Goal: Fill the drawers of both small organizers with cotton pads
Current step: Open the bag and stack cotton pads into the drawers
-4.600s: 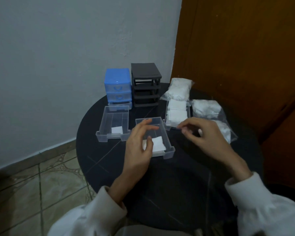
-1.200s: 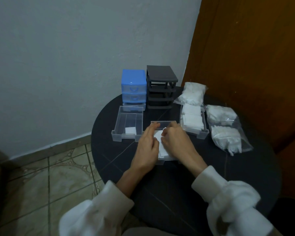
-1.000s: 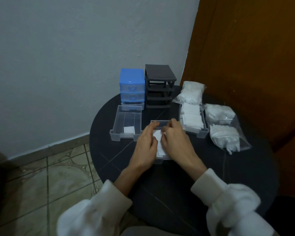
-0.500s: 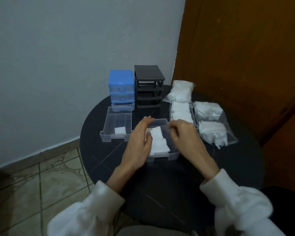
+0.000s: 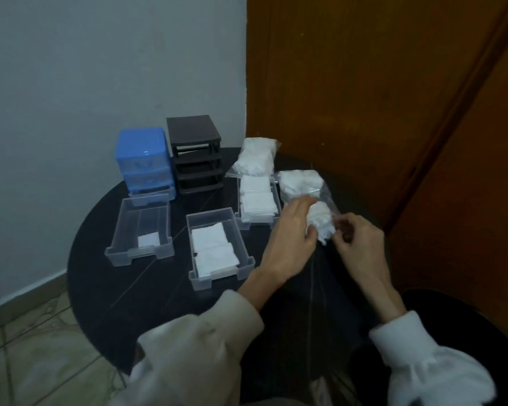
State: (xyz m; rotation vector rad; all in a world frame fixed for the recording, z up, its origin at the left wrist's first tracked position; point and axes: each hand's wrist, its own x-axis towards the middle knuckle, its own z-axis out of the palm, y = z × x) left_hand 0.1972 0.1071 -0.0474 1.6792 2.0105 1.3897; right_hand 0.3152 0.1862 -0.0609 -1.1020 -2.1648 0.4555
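Note:
A blue organizer (image 5: pixel 143 162) and a black organizer (image 5: pixel 196 155) stand at the back of the round black table (image 5: pixel 147 300). Three clear drawers lie in front: the left drawer (image 5: pixel 141 231) holds one small pad, the middle drawer (image 5: pixel 217 247) holds a flat layer of cotton pads, the right drawer (image 5: pixel 258 205) is full. My left hand (image 5: pixel 291 238) grips a clear bag of cotton pads (image 5: pixel 320 222) at the right. My right hand (image 5: pixel 358 241) pinches the bag's plastic beside it.
Another bag of pads (image 5: pixel 255 156) lies at the back beside the black organizer, whose slots are open. A wooden door (image 5: pixel 379 98) stands close on the right, a grey wall on the left. Tiled floor (image 5: pixel 33 341) lies below the table's left edge.
Both hands have left the middle drawer and moved right to the bag of cotton pads. The middle drawer now shows its layer of pads uncovered.

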